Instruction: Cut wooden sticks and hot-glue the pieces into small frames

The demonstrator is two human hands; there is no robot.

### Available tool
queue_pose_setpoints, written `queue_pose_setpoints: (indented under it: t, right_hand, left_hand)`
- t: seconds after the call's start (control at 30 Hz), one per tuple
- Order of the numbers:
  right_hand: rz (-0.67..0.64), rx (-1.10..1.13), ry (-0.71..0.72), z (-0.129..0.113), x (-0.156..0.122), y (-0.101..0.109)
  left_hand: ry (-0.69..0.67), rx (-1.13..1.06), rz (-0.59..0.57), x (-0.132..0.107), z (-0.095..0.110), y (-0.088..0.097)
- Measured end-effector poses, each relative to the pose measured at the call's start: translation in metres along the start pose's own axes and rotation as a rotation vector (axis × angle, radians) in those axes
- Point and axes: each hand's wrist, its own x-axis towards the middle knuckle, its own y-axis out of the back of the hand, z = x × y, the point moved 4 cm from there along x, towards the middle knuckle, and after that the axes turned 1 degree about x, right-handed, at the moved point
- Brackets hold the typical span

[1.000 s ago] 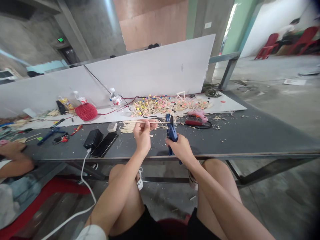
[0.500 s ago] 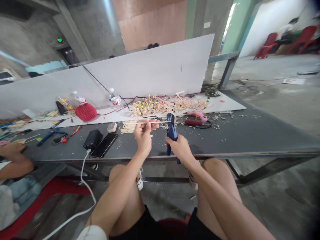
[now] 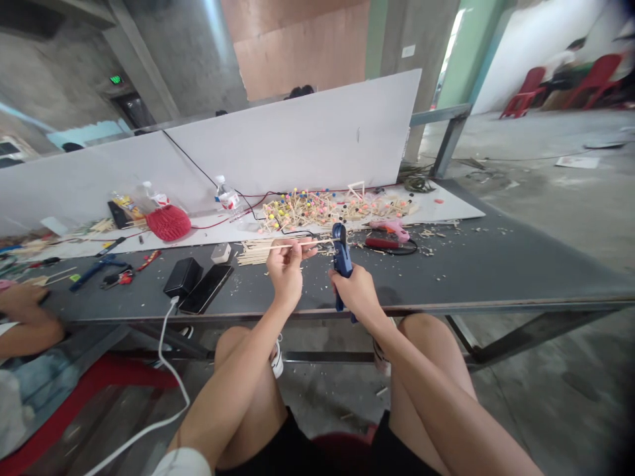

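Between the thumb and fingers of my left hand (image 3: 286, 274) is a thin wooden stick (image 3: 308, 243), held roughly level and pointing right. My right hand (image 3: 360, 291) is wrapped round the handles of a blue hand cutter (image 3: 342, 259), its head upright over the table's front part. The stick's right end lies at the cutter's head; whether it sits between the jaws I cannot tell. Behind my left hand, several loose wooden sticks (image 3: 251, 253) lie side by side on the dark table (image 3: 476, 264).
Short sticks with coloured ball ends (image 3: 307, 208) are heaped at the back. A pink glue gun (image 3: 394, 229) and a red-handled tool (image 3: 381, 243) lie to the right. Leftward are a phone (image 3: 206, 289), a black adapter (image 3: 182, 277), a bottle (image 3: 227, 195) and another person's arm (image 3: 30, 317).
The cutter has turned slightly in my right hand, and its lower handles look closer together. My left hand keeps its hold on the stick. The whole view has shifted a little.
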Motion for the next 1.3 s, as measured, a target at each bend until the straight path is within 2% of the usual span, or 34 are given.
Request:
queue_pose_setpoints:
  t: [0.3,1.3]
  right_hand:
    - [0.014,-0.028,0.017,0.002,0.003,-0.007]
    - [0.044,-0.132,0.010,-0.005,0.008,-0.015]
  left_hand:
    - [-0.013,0.001,0.041,0.002,0.002,0.005]
    - [-0.021,-0.010,0.068,0.004,0.004,0.010]
